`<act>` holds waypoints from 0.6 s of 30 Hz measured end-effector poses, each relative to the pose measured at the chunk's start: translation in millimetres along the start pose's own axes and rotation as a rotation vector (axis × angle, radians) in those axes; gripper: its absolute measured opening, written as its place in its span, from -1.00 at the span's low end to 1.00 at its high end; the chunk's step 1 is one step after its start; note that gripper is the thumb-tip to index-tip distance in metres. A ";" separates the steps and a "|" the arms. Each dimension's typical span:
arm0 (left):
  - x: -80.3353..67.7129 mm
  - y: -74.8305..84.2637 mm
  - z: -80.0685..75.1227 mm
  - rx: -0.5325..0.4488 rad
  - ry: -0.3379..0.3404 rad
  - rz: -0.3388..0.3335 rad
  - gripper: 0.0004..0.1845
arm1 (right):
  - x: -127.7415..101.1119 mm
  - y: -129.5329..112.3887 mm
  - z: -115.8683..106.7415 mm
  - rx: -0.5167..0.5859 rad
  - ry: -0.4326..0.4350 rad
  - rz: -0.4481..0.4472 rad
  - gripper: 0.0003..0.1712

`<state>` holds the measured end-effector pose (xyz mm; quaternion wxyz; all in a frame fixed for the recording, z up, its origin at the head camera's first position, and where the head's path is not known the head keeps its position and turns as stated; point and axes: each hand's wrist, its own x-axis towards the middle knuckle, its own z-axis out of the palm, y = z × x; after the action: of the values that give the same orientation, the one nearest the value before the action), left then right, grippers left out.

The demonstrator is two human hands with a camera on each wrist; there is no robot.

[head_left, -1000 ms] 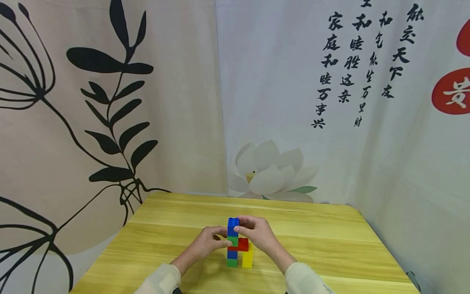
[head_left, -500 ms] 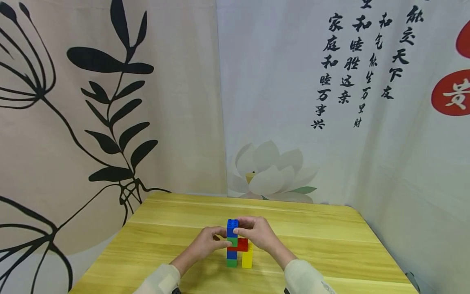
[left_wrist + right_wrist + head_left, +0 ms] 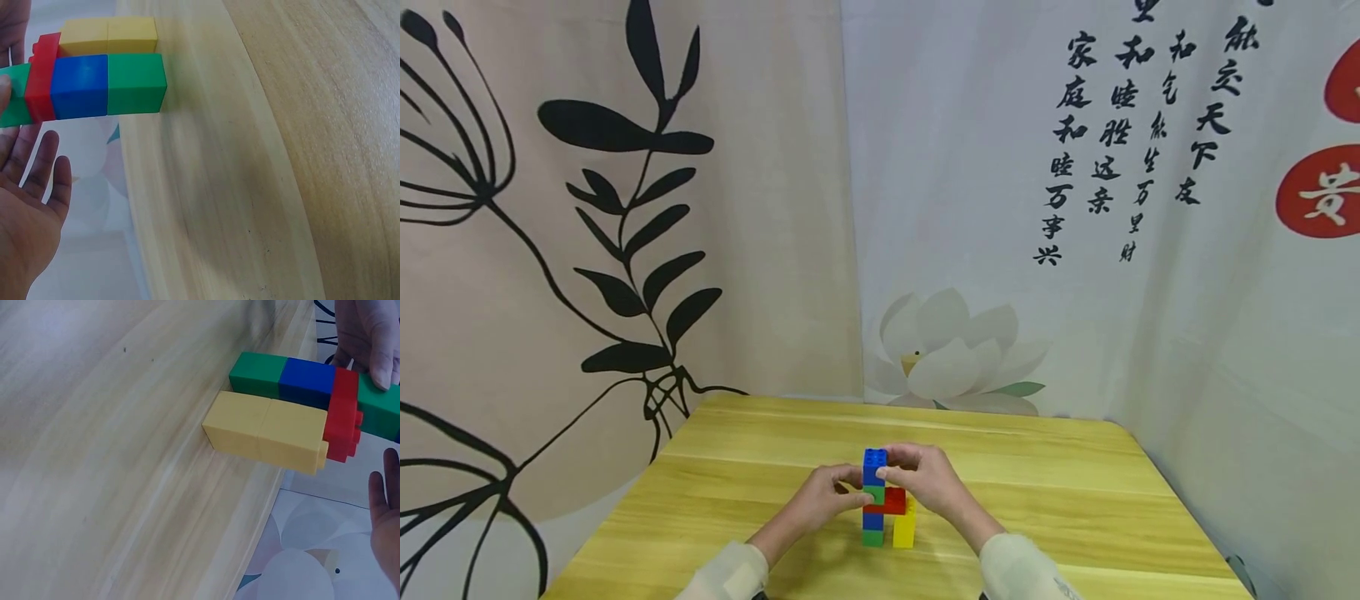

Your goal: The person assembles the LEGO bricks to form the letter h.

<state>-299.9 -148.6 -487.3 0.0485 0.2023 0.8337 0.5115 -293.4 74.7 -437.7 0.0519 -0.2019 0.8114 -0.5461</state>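
Observation:
A small tower of toy building bricks stands on the table in the head view. From the bottom up it has a green brick (image 3: 872, 539), a blue brick (image 3: 872, 522), a wide red brick (image 3: 895, 501), another green brick (image 3: 873, 495) and blue on top (image 3: 872, 474). Two stacked yellow bricks (image 3: 265, 428) stand beside it, under the red brick's right end. My left hand (image 3: 820, 500) pinches the upper green brick, its thumb (image 3: 380, 362) on the side. With thumb and fingers, my right hand (image 3: 929, 477) grips the top blue part. Its far fingers are hidden.
The wooden table (image 3: 1037, 475) runs back to a hanging cloth (image 3: 955, 208) printed with plants and writing. Its right edge slopes toward the front. Pale sleeves (image 3: 1026, 567) cover both forearms.
The blue top has come down very slightly onto the green brick, with my right hand on it. My left hand has kept its hold, and the view has tilted a little.

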 end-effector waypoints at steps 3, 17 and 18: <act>-0.5 0.6 -0.1 -0.004 -0.004 -0.002 -0.67 | -1.0 2.1 1.7 0.011 0.006 -0.009 -0.53; -1.7 3.4 -0.1 0.011 -0.006 -0.005 -0.66 | -5.2 12.2 -3.6 -0.075 -0.012 -0.010 -0.56; -2.0 3.4 -0.3 0.010 -0.007 -0.007 -0.65 | -6.1 14.1 -4.7 -0.085 -0.013 -0.007 -0.56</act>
<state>-297.1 -148.2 -484.4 0.0523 0.2012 0.8367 0.5066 -293.1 85.6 -449.5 0.0465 -0.2102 0.8328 -0.5100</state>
